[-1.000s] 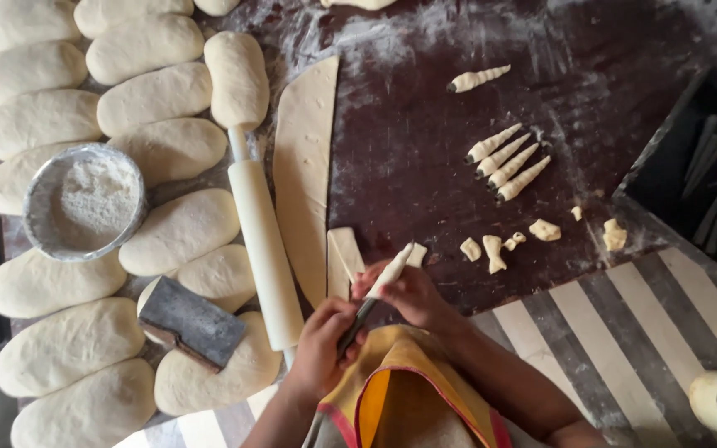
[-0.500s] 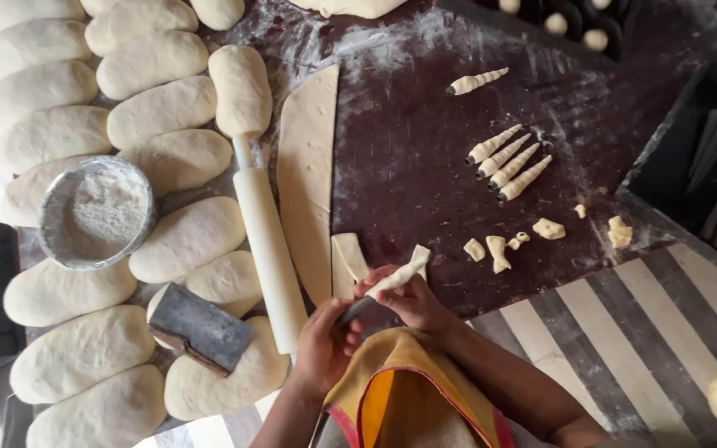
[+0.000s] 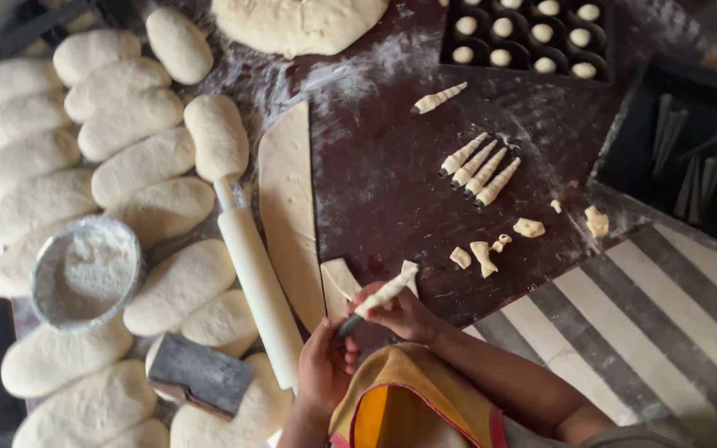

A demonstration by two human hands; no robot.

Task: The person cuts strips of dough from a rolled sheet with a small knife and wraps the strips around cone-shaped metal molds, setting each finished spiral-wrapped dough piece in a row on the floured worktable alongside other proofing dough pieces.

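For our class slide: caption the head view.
Both hands wrap a dough strip around a cone mould beside a rolling pin.

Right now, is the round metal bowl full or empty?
Nearly full: the round metal bowl holds white flour almost up to its rim, beside the dough loaves.

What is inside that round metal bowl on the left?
The metal bowl holds white flour, heaped almost to the rim. Its bottom is covered by the flour, so nothing beneath can be seen. Pale dough loaves lie all around it.
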